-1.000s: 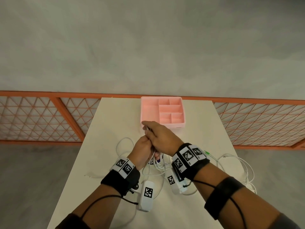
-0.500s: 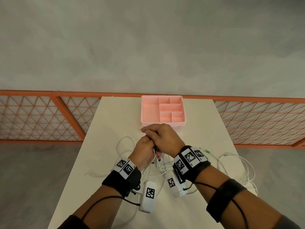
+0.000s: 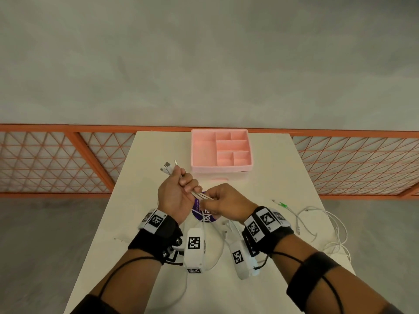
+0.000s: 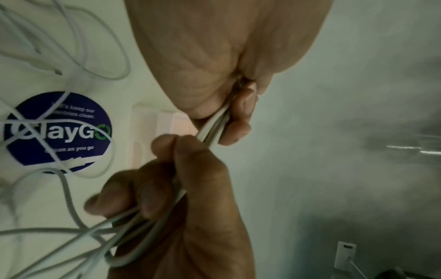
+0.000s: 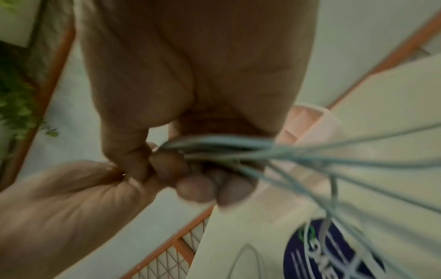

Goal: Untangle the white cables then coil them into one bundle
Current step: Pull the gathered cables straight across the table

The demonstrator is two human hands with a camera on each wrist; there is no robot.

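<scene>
Several white cables run taut between my two hands above the table. My left hand grips them in a fist, and their plug ends stick out past it toward the far left. My right hand pinches the same strands just to the right. In the left wrist view the cables leave my left fingers and pass into my right hand. From my right hand the cables fan out, and more slack cable lies loose at the table's right.
A pink compartment tray stands at the far middle of the white table. A round purple sticker lies under my hands. A cable end with a green connector rests at the right. Orange mesh railing flanks the table.
My hands, overlapped before, have come apart. The left fist has shifted left with the plug ends now showing, and the right hand has slid back along the cables toward me.
</scene>
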